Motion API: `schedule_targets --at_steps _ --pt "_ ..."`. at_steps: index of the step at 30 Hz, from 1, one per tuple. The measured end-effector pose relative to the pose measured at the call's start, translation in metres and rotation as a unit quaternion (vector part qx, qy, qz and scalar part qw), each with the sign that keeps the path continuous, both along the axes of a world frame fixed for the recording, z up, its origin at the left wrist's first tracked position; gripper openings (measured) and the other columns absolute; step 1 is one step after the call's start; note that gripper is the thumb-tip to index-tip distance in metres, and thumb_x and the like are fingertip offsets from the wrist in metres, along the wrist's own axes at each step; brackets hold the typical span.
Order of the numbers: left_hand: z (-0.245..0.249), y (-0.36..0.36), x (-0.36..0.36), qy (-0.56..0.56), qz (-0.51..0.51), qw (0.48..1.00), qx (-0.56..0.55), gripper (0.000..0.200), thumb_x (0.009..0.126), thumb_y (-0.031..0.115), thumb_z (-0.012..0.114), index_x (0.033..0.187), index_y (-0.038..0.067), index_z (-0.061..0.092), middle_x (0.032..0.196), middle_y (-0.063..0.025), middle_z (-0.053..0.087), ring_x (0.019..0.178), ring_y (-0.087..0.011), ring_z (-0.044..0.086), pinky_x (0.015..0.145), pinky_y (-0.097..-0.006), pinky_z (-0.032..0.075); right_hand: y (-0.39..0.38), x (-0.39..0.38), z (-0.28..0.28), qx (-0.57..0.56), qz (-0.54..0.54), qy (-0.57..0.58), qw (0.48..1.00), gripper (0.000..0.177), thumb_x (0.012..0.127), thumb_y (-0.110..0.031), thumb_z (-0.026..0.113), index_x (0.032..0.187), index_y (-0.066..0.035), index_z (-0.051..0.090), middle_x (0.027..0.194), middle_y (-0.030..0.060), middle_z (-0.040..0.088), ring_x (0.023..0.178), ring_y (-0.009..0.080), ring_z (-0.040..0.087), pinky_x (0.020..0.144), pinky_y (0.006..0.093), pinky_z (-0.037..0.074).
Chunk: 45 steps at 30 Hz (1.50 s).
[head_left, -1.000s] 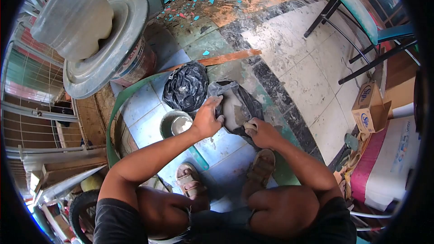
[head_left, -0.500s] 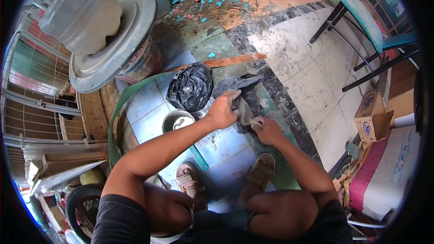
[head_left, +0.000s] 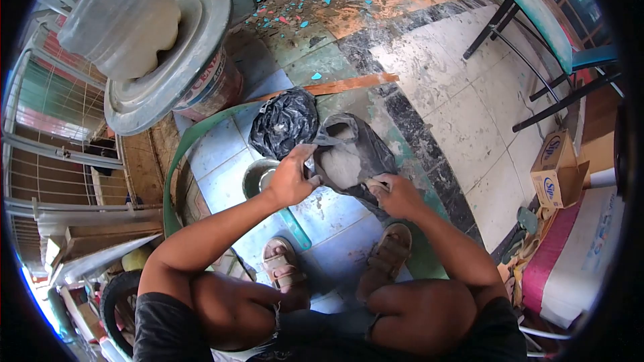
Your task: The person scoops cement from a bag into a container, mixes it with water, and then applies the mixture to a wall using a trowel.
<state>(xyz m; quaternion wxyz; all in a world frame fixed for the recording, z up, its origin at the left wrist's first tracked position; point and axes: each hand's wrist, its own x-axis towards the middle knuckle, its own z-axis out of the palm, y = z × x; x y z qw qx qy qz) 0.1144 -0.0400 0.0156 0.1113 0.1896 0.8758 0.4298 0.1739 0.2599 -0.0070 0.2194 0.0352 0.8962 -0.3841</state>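
A black plastic bag [head_left: 373,149] stands on the tiles between my hands, its mouth spread open over pale grey powder [head_left: 341,166]. My left hand [head_left: 292,177] is closed at the bag's left rim. On the other side, my right hand [head_left: 397,196] pinches the near right edge of the mouth. A second black plastic bag [head_left: 285,121], crumpled and bunched up, lies just behind my left hand. Partly covered by that hand is a round dipper [head_left: 253,175] with a teal handle [head_left: 295,229] pointing toward my feet.
A large bucket [head_left: 213,87] with a grey lid and a translucent container [head_left: 124,20] on top stands at left. A wooden strip [head_left: 355,85] lies beyond the bags. Broken teal and red pieces [head_left: 295,7] litter the floor. A chair [head_left: 537,27] and cardboard box [head_left: 555,171] are at right.
The bag's mouth has been spread apart, revealing the powder. My left hand has moved left and toward me; my right hand has stayed nearly in place.
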Motion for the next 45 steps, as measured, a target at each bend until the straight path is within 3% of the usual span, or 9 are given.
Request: schedule_targets --at_steps 6,9,13,14,17,24,32,40,45 --pt "0.021 -0.011 0.017 -0.03 -0.046 0.998 -0.004 0.048 0.082 0.018 0.085 0.121 0.001 0.063 0.111 -0.0152 0.059 0.095 -0.0256 0.064 0.077 -0.0351 0.055 0.011 -0.018 0.028 -0.011 0.002 -0.061 0.998 0.036 0.095 -0.029 0.071 0.122 -0.005 0.072 0.111 0.0201 0.075 0.101 0.0372 0.072 0.088 0.043 0.055" --pt "0.03 -0.022 0.031 -0.091 -0.06 0.994 -0.013 0.046 0.083 0.021 0.085 0.12 0.004 0.064 0.11 -0.0148 0.06 0.097 -0.029 0.064 0.08 -0.0367 0.054 0.013 -0.02 0.031 -0.01 -0.01 -0.059 0.998 0.036 0.095 -0.03 0.07 0.122 -0.006 0.072 0.109 0.019 0.075 0.099 0.0367 0.072 0.086 0.0428 0.055" --pt "0.056 -0.007 0.01 0.219 -0.181 0.956 -0.076 0.043 0.089 0.034 0.078 0.123 0.012 0.067 0.13 -0.0184 0.055 0.115 -0.0375 0.058 0.098 -0.0477 0.048 0.008 -0.02 0.038 0.025 0.026 -0.045 0.998 0.039 0.095 -0.034 0.07 0.123 -0.006 0.071 0.109 0.02 0.075 0.101 0.039 0.071 0.088 0.0448 0.055" --pt "0.069 0.006 0.008 0.192 -0.19 0.956 -0.11 0.038 0.091 0.034 0.073 0.124 0.016 0.07 0.145 -0.0161 0.048 0.131 -0.0378 0.05 0.108 -0.05 0.041 0.006 -0.019 0.035 0.036 0.038 -0.033 0.998 0.04 0.095 -0.034 0.07 0.123 -0.006 0.071 0.109 0.0203 0.075 0.103 0.0397 0.071 0.088 0.0455 0.055" --pt "0.068 0.048 -0.017 0.347 -0.302 0.867 -0.192 0.032 0.092 0.03 0.069 0.121 0.018 0.076 0.156 -0.0101 0.043 0.144 -0.0348 0.039 0.117 -0.0489 0.033 -0.008 -0.021 0.043 0.076 0.081 -0.032 0.993 0.041 0.094 -0.036 0.069 0.123 -0.006 0.071 0.112 0.0209 0.074 0.107 0.0412 0.069 0.091 0.0473 0.054" --pt "0.049 0.108 -0.044 0.309 -0.334 0.701 -0.549 0.034 0.098 0.029 0.057 0.126 0.025 0.076 0.17 -0.0006 0.029 0.159 -0.0301 0.015 0.127 -0.0585 0.008 -0.009 -0.017 0.043 0.106 0.103 -0.024 0.989 0.039 0.095 -0.039 0.068 0.122 -0.011 0.072 0.118 0.0197 0.072 0.11 0.0415 0.067 0.095 0.0482 0.053" --pt "0.033 0.1 -0.086 0.251 -0.173 0.843 -0.443 0.031 0.094 0.021 0.059 0.117 0.01 0.076 0.151 -0.0109 0.052 0.153 -0.0316 0.03 0.124 -0.0594 0.022 -0.001 -0.007 0.055 0.088 0.08 -0.037 0.992 0.035 0.095 -0.033 0.068 0.122 -0.01 0.072 0.117 0.0191 0.073 0.111 0.0404 0.067 0.094 0.0466 0.053" --pt "0.027 0.06 -0.081 0.22 -0.108 0.854 -0.459 0.043 0.087 0.02 0.068 0.13 0.013 0.069 0.163 -0.0208 0.034 0.155 -0.039 0.024 0.121 -0.0568 0.025 0.012 -0.014 0.043 0.008 0.002 -0.077 0.997 0.037 0.095 -0.033 0.069 0.121 -0.007 0.072 0.11 0.021 0.074 0.105 0.0389 0.07 0.09 0.0436 0.054" --pt "0.051 0.05 -0.073 0.197 -0.079 0.837 -0.504 0.038 0.101 0.024 0.054 0.135 0.016 0.066 0.169 -0.0173 0.023 0.156 -0.0414 0.019 0.122 -0.0616 0.023 0.02 -0.015 0.038 0.01 0.007 -0.049 0.999 0.037 0.095 -0.034 0.069 0.121 -0.007 0.072 0.109 0.0209 0.074 0.104 0.0388 0.071 0.089 0.0438 0.054"
